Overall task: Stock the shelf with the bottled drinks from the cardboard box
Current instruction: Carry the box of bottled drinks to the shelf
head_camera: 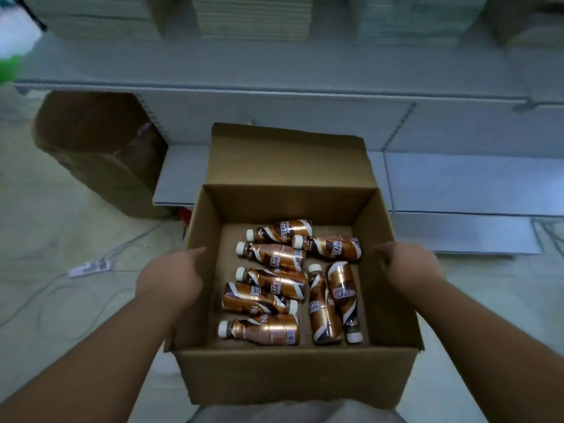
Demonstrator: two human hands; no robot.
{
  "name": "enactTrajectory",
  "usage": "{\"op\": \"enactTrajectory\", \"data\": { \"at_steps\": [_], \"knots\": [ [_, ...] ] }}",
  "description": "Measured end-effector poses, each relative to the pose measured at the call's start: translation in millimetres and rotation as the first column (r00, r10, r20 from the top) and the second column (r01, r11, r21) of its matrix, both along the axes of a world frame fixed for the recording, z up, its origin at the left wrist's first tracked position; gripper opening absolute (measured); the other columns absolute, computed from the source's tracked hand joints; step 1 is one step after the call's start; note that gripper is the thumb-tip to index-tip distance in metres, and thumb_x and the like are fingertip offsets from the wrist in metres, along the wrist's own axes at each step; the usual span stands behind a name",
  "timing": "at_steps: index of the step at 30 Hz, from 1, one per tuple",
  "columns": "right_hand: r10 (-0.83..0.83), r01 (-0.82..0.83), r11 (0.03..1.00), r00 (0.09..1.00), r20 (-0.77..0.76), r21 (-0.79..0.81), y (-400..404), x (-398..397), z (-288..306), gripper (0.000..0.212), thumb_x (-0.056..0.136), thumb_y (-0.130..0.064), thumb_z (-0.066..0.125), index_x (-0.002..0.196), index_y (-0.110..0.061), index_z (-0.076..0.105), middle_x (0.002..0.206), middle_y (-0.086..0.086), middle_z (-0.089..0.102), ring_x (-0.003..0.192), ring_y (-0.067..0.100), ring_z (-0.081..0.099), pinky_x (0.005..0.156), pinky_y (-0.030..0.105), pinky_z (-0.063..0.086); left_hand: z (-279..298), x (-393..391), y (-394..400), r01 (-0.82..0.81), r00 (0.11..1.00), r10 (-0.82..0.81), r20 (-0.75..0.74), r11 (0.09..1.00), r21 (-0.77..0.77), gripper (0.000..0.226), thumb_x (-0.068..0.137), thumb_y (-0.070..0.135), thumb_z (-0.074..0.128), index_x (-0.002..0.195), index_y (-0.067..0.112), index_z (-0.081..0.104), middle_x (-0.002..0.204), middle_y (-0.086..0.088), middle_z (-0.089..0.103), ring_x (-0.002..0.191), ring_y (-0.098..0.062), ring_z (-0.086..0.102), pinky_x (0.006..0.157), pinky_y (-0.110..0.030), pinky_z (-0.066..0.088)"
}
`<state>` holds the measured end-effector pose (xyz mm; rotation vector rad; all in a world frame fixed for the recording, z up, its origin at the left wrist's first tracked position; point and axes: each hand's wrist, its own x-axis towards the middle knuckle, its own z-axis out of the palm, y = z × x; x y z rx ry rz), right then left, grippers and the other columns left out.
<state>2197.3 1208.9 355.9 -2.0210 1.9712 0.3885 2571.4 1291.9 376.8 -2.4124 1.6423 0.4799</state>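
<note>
Left hand (171, 277): bare, no glove, no ring or band in sight.
Right hand (406, 265): bare likewise, nothing worn on the fingers that shows.
Wrists: uncovered on both sides, no watch, strap or bracelet.
Forearms: bare along the whole visible length, from wrists to the lower corners of the view; no sleeve edge, cuff or fabric anywhere on them.
Markings: none to make out on hands or forearms, though soft and slightly blurred.
Clothing (293, 412): pale grey cloth at the bottom centre, smooth, garment type unclear.
</note>
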Motion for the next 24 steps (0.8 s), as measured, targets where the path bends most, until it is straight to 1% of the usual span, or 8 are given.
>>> {"op": "enactTrajectory", "data": {
  "at_steps": [2,5,8,12,16,18,20,24],
  "knots": [
    [-0.089,0.089,0.996,0.996,0.015,0.008,20,-22,-4,0.034,0.091,-0.027,0.050,0.121,-0.039,0.058,0.105,0.001,0.069,0.089,0.022,0.064,0.071,0.034,0.054,-5,-12,-19,0.089,0.996,-0.089,0.010,0.996,0.006,0.062,0.087,0.017,0.057,0.141,0.042,0.039,0.122,-0.001,0.063,0.096,-0.018,0.063,0.061,-0.026,0.047],
    [-0.195,0.196,0.981,0.980,0.024,-0.007,47,-59,-12,0.031,0.090,-0.029,0.048,0.118,-0.038,0.060,0.102,0.000,0.069,0.087,0.022,0.064,0.067,0.033,0.052,-15,-40,-47,0.213,0.977,-0.213,0.002,0.977,0.013,0.061,0.086,0.019,0.056,0.140,0.043,0.040,0.117,-0.001,0.064,0.092,-0.018,0.063,0.064,-0.031,0.052],
    [-0.311,0.312,0.949,0.950,0.026,-0.038,74,-95,-24,0.032,0.090,-0.028,0.049,0.118,-0.036,0.061,0.101,0.000,0.068,0.086,0.022,0.064,0.063,0.031,0.050,-27,-77,-71,0.363,0.932,-0.363,0.006,0.932,0.005,0.060,0.084,0.019,0.056,0.138,0.041,0.043,0.114,-0.001,0.065,0.084,-0.017,0.064,0.059,-0.031,0.052],
    [-0.472,0.472,0.880,0.882,0.014,-0.048,95,-124,-40,0.031,0.090,-0.026,0.050,0.118,-0.031,0.061,0.105,0.004,0.068,0.091,0.025,0.064,0.070,0.036,0.054,-45,-127,-116,0.530,0.848,-0.530,-0.023,0.848,0.003,0.056,0.083,0.018,0.056,0.135,0.036,0.049,0.122,-0.005,0.063,0.101,-0.025,0.063,0.080,-0.040,0.055],
    [-0.625,0.625,0.780,0.780,0.009,-0.024,102,-138,-71,0.032,0.090,-0.022,0.051,0.121,-0.026,0.060,0.107,0.006,0.067,0.092,0.027,0.064,0.070,0.034,0.052,-87,-170,-160,0.639,0.769,-0.637,-0.041,0.768,0.042,0.052,0.084,0.016,0.060,0.131,0.037,0.053,0.125,-0.006,0.060,0.106,-0.027,0.060,0.084,-0.041,0.054],
    [-0.687,0.687,0.726,0.727,0.013,-0.030,106,-138,-91,0.028,0.090,-0.022,0.052,0.115,-0.023,0.063,0.100,0.006,0.068,0.080,0.025,0.061,0.063,0.031,0.047,-114,-187,-179,0.703,0.712,-0.700,-0.054,0.710,0.053,0.049,0.084,0.016,0.060,0.127,0.037,0.056,0.123,-0.006,0.061,0.102,-0.027,0.061,0.080,-0.040,0.054],
    [-0.769,0.769,0.639,0.639,0.011,-0.023,112,-135,-116,0.025,0.090,-0.024,0.051,0.111,-0.023,0.065,0.093,0.006,0.068,0.072,0.022,0.057,0.060,0.029,0.042,-143,-203,-195,0.765,0.643,-0.764,-0.047,0.640,0.067,0.044,0.084,0.016,0.060,0.124,0.036,0.059,0.118,-0.006,0.062,0.097,-0.025,0.063,0.076,-0.037,0.055],
    [-0.866,0.866,0.499,0.500,0.016,-0.034,132,-120,-179,0.033,0.089,-0.023,0.054,0.120,-0.028,0.061,0.101,0.008,0.069,0.081,0.028,0.064,0.061,0.031,0.047,-207,-226,-213,0.851,0.517,-0.855,-0.043,0.507,0.137,0.038,0.086,0.017,0.058,0.121,0.032,0.060,0.108,-0.005,0.063,0.083,-0.020,0.061,0.061,-0.031,0.048]
  ]
}}
